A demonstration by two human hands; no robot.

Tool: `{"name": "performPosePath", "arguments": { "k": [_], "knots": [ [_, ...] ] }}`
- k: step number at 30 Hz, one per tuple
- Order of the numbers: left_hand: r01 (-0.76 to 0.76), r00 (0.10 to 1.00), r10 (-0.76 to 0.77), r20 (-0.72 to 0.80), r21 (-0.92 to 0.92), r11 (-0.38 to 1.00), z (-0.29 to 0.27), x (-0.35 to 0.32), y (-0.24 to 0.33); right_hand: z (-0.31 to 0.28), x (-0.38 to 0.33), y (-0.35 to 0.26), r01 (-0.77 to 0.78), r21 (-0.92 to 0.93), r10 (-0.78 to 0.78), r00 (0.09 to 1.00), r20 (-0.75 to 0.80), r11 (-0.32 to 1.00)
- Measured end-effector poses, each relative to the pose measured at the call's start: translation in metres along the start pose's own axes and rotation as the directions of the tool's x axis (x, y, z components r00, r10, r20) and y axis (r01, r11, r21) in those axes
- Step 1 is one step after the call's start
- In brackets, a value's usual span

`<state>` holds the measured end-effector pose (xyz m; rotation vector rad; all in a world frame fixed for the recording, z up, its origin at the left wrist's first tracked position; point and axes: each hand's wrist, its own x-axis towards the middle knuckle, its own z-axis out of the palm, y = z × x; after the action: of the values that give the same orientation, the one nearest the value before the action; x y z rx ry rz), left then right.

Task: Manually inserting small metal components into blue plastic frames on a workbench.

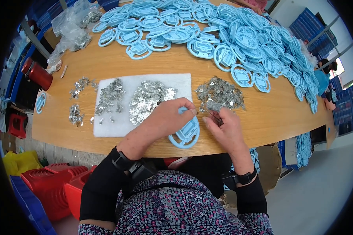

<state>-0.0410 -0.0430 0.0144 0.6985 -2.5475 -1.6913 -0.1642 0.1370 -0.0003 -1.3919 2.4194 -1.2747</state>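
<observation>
My left hand (169, 116) is closed in a pinch, thumb and forefinger together above a light blue oval plastic part (188, 135); anything between the fingertips is too small to make out. The part lies at the table's near edge, half covered by that hand. My right hand (230, 131) is curled around several small grey metal pieces (214, 106), at the near side of a loose heap of similar dark metal pieces (224, 93). A white foam sheet (141, 131) left of the hands carries a pile of shiny flat metal pieces (148, 102) and a smaller cluster (110, 95).
Many light blue plastic parts (245, 37) are heaped across the far side of the wooden table (145, 64). Clear plastic bags (72, 31) with metal bits and a red cup (37, 74) stand at the left. Red stools (53, 188) are on the floor; another person's arm (253, 5) shows far off.
</observation>
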Motion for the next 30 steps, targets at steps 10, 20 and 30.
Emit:
{"name": "performPosePath", "arguments": {
  "k": [10,20,30],
  "knots": [
    [-0.017,0.993,0.027,0.111,-0.091,0.996,-0.005,-0.004,0.000,0.004,0.003,0.001,-0.184,0.222,0.153,0.977,0.151,0.958],
    [-0.018,0.980,0.041,0.193,-0.122,0.992,-0.008,-0.004,-0.004,-0.006,0.006,-0.007,-0.398,0.378,0.287,0.904,0.319,0.836],
    [0.004,0.974,0.049,0.223,-0.231,0.973,-0.009,-0.002,-0.010,-0.003,0.008,-0.009,-0.323,0.317,0.242,0.932,0.270,0.892]
  ]
}}
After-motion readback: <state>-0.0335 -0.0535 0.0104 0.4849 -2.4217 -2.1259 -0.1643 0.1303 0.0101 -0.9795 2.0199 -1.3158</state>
